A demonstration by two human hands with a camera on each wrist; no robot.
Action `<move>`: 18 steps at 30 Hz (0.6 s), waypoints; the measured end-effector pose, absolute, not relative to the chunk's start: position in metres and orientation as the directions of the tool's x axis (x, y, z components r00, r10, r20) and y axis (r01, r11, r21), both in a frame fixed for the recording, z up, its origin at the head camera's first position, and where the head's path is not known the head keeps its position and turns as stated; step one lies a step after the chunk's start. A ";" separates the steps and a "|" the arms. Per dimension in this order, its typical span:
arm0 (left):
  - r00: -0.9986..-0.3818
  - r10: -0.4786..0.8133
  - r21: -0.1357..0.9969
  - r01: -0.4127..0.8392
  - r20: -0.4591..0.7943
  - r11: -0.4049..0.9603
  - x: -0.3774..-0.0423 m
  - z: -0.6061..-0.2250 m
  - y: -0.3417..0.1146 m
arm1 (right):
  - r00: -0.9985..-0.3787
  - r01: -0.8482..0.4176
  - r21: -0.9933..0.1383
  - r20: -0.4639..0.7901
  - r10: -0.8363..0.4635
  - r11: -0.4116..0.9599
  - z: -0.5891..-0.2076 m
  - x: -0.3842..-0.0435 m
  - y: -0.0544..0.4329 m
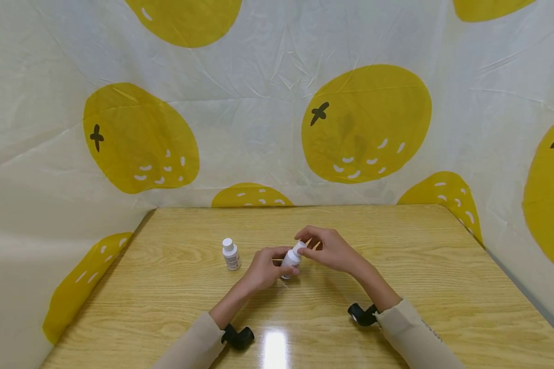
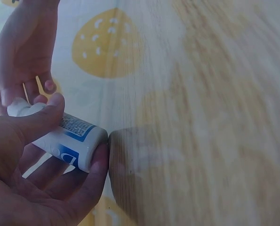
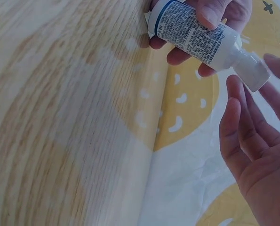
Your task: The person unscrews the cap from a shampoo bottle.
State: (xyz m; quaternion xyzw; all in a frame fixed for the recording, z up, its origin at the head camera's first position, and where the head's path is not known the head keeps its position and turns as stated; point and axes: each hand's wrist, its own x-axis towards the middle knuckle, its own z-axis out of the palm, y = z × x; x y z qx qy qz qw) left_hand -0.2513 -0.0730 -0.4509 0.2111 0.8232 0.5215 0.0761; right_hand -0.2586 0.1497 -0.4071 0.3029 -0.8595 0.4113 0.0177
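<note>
A small white plastic bottle [image 1: 290, 262] with a printed label is held tilted just above the table, its cap end up and toward the right hand. The left hand [image 1: 264, 269] grips its body, thumb on one side and fingers beneath, as the left wrist view shows. At the white cap [image 3: 252, 73] the right hand [image 1: 330, 249] has its thumb and curled fingers around it; the cap sits on the neck. Printed lines cover the bottle's label [image 3: 189, 30] in the right wrist view. A second white bottle [image 1: 231, 254], capped, stands upright left of the hands.
The wooden table [image 1: 175, 302] reaches back to a pale cloth [image 1: 254, 133] with yellow fruit prints, which hangs behind and at both sides. Black wrist cameras [image 1: 362, 314] are strapped at both sleeves. A bright reflection lies near the front.
</note>
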 end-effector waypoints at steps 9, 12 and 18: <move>-0.900 0.424 0.889 0.272 0.099 0.368 -0.252 -0.452 -0.073 | -0.844 -0.506 -0.691 0.272 -0.463 0.517 -0.407 -0.259 0.149; -0.899 0.426 0.887 0.274 0.099 0.371 -0.252 -0.452 -0.073 | -0.834 -0.517 -0.694 0.274 -0.480 0.502 -0.408 -0.259 0.150; -0.899 0.427 0.884 0.278 0.100 0.377 -0.252 -0.452 -0.073 | -0.810 -0.543 -0.699 0.288 -0.512 0.466 -0.407 -0.260 0.150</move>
